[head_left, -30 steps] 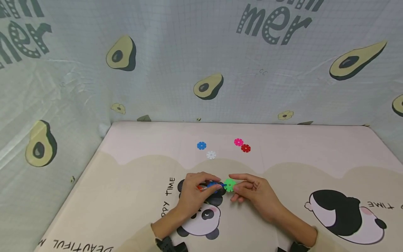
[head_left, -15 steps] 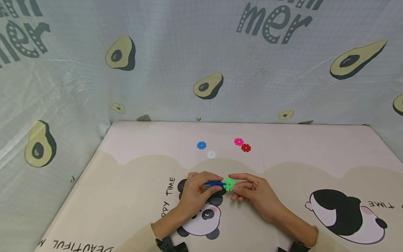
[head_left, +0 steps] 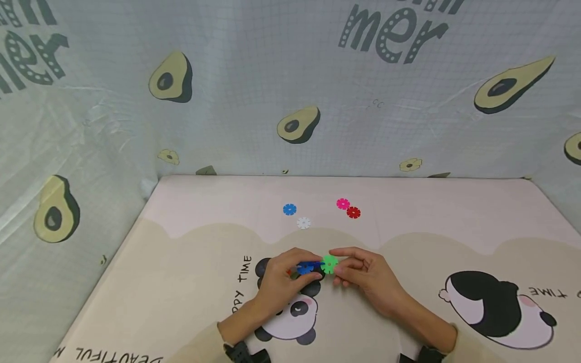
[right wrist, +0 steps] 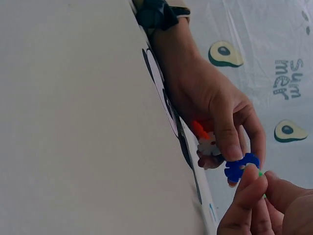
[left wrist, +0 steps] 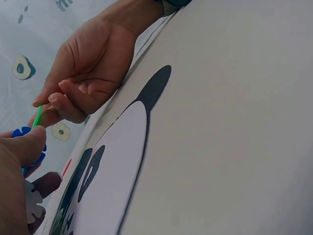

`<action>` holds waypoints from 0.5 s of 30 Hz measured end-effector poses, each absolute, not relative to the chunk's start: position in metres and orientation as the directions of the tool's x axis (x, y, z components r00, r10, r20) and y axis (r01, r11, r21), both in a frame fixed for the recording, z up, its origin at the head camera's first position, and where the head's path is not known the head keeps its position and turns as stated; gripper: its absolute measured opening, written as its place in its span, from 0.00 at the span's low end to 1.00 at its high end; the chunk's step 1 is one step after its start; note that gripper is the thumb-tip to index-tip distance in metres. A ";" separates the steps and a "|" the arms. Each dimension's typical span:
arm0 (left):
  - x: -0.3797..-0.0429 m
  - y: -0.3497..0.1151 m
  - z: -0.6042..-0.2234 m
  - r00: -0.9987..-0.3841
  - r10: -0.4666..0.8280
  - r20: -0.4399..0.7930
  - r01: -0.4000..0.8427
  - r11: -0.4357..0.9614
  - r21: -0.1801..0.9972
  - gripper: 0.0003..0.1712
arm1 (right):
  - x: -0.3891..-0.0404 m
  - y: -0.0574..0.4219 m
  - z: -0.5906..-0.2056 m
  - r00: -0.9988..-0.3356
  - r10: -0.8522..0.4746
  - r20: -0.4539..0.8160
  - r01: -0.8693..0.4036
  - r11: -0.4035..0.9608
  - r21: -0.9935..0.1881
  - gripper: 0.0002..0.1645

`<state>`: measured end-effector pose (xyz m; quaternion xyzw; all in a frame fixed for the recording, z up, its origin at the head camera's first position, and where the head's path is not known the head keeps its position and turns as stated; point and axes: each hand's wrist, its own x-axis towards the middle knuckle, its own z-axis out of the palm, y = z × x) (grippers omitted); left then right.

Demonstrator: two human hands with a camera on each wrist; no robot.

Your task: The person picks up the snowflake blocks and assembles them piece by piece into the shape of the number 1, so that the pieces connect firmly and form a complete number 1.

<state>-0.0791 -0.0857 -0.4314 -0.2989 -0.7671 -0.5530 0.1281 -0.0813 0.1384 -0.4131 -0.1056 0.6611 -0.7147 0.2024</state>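
My left hand [head_left: 283,275] grips a small cluster of notched plastic snowflake discs. A blue disc [right wrist: 234,172] is pinched by its thumb and fingers. A white disc [right wrist: 207,146] and an orange disc [right wrist: 199,128] sit further back, partly hidden in the palm. Facing it, my right hand [head_left: 369,277] pinches a green disc [head_left: 330,264] between thumb and fingers, its index finger stretched along the top. The green disc's left edge meets the blue one in the head view. Seen from the left wrist, the green disc [left wrist: 37,116] stands edge-on.
Beyond the hands lie loose discs: a light blue disc [head_left: 289,209], a white one [head_left: 303,223], a pink one [head_left: 343,203] and a red one [head_left: 353,212], the last two touching. The table cover [head_left: 181,282] has printed pandas. An avocado-patterned curtain [head_left: 245,75] hangs behind.
The blue piece in the left hand has turned, showing more of its face. The green disc has shifted slightly up and left with the right hand. The loose discs stay put.
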 end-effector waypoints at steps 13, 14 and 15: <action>-0.078 -0.084 -0.429 -0.755 0.308 0.578 0.642 0.172 0.747 0.19 | -0.117 0.157 -0.401 -0.937 -0.337 -0.097 0.009 0.254 -0.967 0.22; -0.078 -0.084 -0.429 -0.754 0.310 0.579 0.644 0.172 0.746 0.19 | -0.122 0.159 -0.400 -0.948 -0.305 -0.088 0.001 0.274 -0.962 0.22; -0.079 -0.084 -0.428 -0.752 0.312 0.580 0.645 0.170 0.745 0.19 | -0.126 0.161 -0.399 -0.959 -0.273 -0.076 -0.008 0.294 -0.956 0.22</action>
